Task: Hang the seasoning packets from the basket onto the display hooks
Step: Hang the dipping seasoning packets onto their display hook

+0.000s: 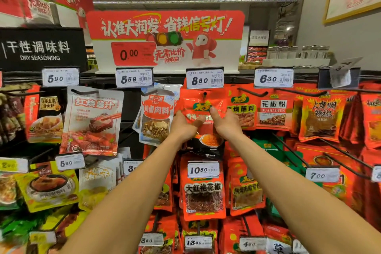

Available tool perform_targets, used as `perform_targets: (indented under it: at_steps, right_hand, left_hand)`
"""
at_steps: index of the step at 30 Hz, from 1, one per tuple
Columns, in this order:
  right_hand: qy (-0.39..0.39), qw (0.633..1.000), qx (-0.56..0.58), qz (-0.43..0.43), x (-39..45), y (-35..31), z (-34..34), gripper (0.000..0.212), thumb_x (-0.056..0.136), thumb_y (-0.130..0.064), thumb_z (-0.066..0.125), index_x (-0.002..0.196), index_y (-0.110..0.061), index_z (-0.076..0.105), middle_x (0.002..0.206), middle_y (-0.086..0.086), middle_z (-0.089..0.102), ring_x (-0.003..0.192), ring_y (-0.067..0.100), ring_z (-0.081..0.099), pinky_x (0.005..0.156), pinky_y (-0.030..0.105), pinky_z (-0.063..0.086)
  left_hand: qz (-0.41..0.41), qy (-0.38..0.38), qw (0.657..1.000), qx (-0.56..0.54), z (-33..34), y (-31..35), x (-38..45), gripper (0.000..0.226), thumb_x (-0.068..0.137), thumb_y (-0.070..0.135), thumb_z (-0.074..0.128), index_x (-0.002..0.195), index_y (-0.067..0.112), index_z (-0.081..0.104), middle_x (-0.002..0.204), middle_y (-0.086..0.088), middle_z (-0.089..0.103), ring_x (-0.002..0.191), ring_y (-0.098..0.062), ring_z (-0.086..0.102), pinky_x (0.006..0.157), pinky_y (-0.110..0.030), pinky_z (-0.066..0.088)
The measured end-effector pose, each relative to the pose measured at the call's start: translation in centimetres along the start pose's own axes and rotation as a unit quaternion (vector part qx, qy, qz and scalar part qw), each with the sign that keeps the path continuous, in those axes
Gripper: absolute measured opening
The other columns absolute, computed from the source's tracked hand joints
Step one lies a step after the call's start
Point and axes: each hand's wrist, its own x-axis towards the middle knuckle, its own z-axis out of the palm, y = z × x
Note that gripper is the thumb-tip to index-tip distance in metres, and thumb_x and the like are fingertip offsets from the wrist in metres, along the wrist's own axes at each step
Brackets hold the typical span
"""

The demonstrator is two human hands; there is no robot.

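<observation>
Both hands hold one red packet (203,107) up at the rack: the left hand (182,125) has its grip on the packet's left edge, thumb on the face, and the right hand (224,122) pinches it right of centre, thumb across the green logo. The packet sits just under the 8.50 tag (204,78), and the dark tip of a hook (205,94) shows through the hole in its top strip, so it looks threaded on, or very nearly so. My guess is that this packet only needs sliding back and letting go.

The basket is out of view, so how many packets are left cannot be told. The hooks to the left, right and below already carry stock.

The packet is a flat, glossy plastic pouch, crinkled where the thumbs press, with a sealed header strip. It should bend easily and weigh little. The hooks are thin dark metal rods that slope toward the viewer, each ending in a clear tag holder. Neighbouring pouches are the same soft film, some white, some yellow.
</observation>
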Motion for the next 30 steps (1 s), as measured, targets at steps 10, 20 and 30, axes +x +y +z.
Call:
perform_targets:
  at_steps: [10, 20, 30]
  right_hand:
    - [-0.045, 0.997, -0.021, 0.059, 1.3, -1.0, 1.3, 0.085, 0.102, -0.061, 0.036, 0.155, -0.001, 0.009, 0.153, 0.027, 0.041, 0.139, 0.042, 0.043, 0.11, 0.045, 0.036]
    - [-0.072, 0.997, 0.035, 0.022, -2.6, 0.0, -3.9, 0.066, 0.1, -0.065, 0.038, 0.141, -0.015, 0.053, 0.142, 0.009, 0.058, 0.129, 0.031, 0.055, 0.109, 0.053, 0.044]
    - [-0.015, 0.978, 0.204, 0.032, -11.2, 5.1, -14.3, 0.022, 0.098, -0.009, 0.057, 0.078, -0.005, 0.067, 0.064, 0.011, 0.069, 0.047, 0.02, 0.06, 0.04, 0.023, 0.043]
  left_hand:
    - [-0.004, 0.022, 0.994, 0.105, -0.1, -0.4, 1.3, 0.083, 0.081, 0.059, 0.073, 0.14, 0.014, 0.035, 0.135, -0.007, 0.059, 0.122, -0.032, 0.058, 0.102, -0.04, 0.044]
    - [0.033, -0.067, 0.996, 0.047, -3.8, 1.7, -3.8, 0.028, 0.093, 0.039, 0.069, 0.118, 0.032, 0.057, 0.103, 0.017, 0.065, 0.099, -0.01, 0.064, 0.089, -0.031, 0.051]
    - [0.062, 0.055, 0.996, -0.011, -3.3, 1.3, -13.0, 0.013, 0.094, 0.02, 0.066, 0.106, 0.023, 0.073, 0.096, 0.005, 0.076, 0.088, -0.011, 0.071, 0.079, -0.028, 0.056]
